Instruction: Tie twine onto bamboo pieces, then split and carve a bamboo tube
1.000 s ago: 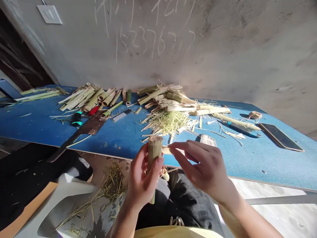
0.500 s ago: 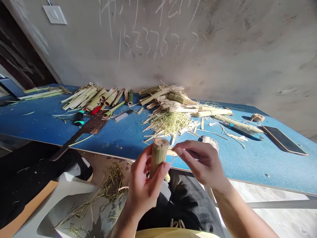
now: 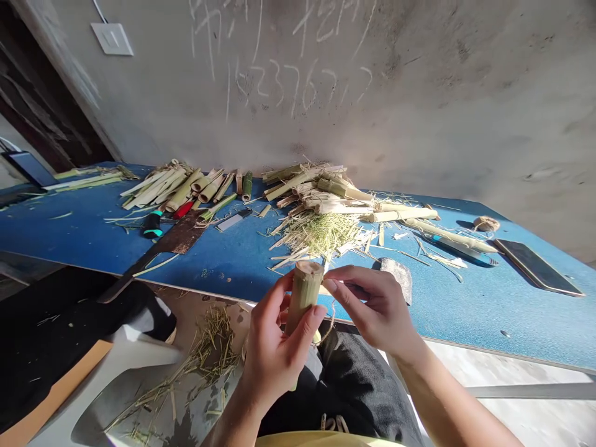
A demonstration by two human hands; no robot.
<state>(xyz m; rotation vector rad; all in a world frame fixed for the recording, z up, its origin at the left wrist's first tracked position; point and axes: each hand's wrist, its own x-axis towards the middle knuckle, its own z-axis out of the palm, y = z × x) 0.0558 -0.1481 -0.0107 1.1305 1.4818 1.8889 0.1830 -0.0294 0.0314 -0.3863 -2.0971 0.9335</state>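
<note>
Left hand (image 3: 274,357): fingers wrapped around a short bamboo tube (image 3: 303,293), slightly tilted, held over the lap, just off the edge of a blue table (image 3: 465,316). Right hand (image 3: 372,307): fingertips (image 3: 331,287) pinched narrow on a thin pale strip (image 3: 323,290), just beside the tube's top. Nearby: a rough grey stone (image 3: 397,279); shredded bamboo fibres (image 3: 319,234); a rusty machete (image 3: 179,234).

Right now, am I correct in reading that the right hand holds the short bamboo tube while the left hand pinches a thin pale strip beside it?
Not quite: the hands are swapped. The left hand holds the short bamboo tube, and the right hand pinches the thin pale strip beside it, as the head view shows.
</note>
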